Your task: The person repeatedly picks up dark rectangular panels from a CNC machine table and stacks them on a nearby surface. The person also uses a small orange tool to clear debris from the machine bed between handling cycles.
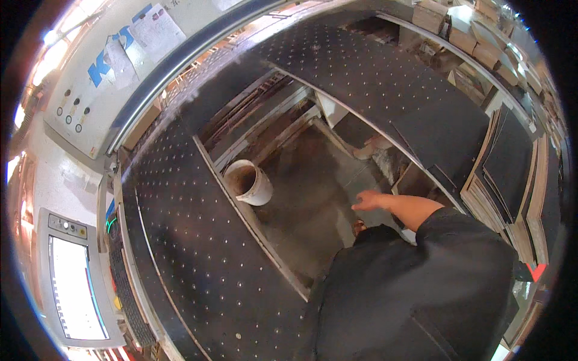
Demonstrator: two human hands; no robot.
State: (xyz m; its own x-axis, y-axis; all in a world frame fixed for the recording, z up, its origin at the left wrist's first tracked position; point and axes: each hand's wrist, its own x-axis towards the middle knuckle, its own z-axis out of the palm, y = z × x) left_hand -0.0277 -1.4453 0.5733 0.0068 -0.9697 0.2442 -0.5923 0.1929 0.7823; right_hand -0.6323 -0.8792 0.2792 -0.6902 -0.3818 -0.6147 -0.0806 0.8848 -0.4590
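My right hand (367,200) hangs over the gap between two dark panels, its arm reaching in from the right out of a black sleeve. Its fingers look loosely stretched, and I see nothing held in them. Below is the grey floor (307,192). To the hand's left, a white bucket (260,191) with a brownish inside stands tilted in the picture beside the left panel's edge, apart from the hand. My left hand is out of view.
Black tables dotted with studs (198,240) flank the gap, another stretch (355,60) lying beyond. Stacked dark-faced boards (512,162) lie at the right. At the left are a lit screen (75,289), a keyboard (129,295) and a white machine housing (90,114) with knobs.
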